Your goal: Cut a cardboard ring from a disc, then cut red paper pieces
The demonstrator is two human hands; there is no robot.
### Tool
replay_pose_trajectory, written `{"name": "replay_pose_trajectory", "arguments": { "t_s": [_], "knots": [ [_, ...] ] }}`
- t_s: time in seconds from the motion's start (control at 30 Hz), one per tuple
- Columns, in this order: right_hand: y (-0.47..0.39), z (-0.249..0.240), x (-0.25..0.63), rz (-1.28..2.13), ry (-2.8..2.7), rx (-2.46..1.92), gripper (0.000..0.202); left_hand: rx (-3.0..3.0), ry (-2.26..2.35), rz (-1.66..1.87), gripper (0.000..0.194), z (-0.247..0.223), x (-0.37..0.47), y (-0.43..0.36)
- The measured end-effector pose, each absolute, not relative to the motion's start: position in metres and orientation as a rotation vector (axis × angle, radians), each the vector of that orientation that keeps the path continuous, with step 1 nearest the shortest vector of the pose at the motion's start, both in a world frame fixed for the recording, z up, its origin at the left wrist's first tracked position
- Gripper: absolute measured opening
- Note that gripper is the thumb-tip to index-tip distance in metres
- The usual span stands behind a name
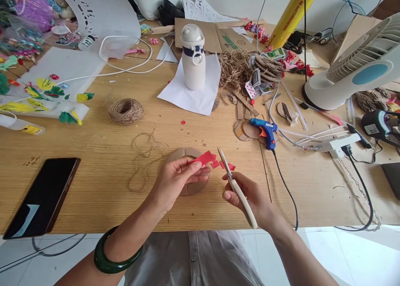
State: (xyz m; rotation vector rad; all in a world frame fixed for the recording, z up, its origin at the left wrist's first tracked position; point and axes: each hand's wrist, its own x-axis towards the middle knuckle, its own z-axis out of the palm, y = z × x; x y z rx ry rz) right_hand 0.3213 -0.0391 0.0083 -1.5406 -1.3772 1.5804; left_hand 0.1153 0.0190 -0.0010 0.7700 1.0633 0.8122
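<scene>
Between the thumb and fingers of my left hand (178, 177) is a folded-looking strip of red paper (205, 157), held above a round cardboard ring (191, 189) that my hand partly covers. My right hand (250, 196) holds scissors (239, 190) with pale handles, their blades pointing up and away, close to the right of the red strip. The blades look nearly closed. Small red scraps (229, 166) are around the blades, on or just above the table.
A twine ball (126, 111) and loose twine lie left of the ring. Behind stands a white bottle (193, 61) on paper. A blue glue gun (265, 131), its cable and a power strip (340, 144) are right; a phone (43, 194) is left. A fan (353, 65) stands back right.
</scene>
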Motion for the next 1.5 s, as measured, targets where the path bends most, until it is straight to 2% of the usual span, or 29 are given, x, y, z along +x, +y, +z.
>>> {"name": "replay_pose_trajectory", "arguments": {
  "t_s": [0.17,0.43,1.1,1.33,1.5],
  "knots": [
    [-0.046,0.01,0.317,1.682,-1.447,-1.548,0.051,0.772,1.025,0.803,0.027,-0.003,0.121,0.017],
    [-0.042,0.002,0.313,1.633,-1.486,-1.56,0.048,0.735,1.033,0.785,0.026,-0.002,0.126,0.015],
    [-0.048,-0.008,0.311,1.649,-1.269,-1.567,0.041,0.736,1.023,0.753,0.031,-0.009,0.122,0.016],
    [-0.033,0.006,0.306,1.369,-1.169,-1.459,0.04,0.802,0.994,0.623,0.029,-0.013,0.122,0.007],
    [-0.025,0.003,0.297,1.345,-1.124,-1.444,0.038,0.932,1.005,0.587,0.029,-0.012,0.13,0.0]
  ]
}}
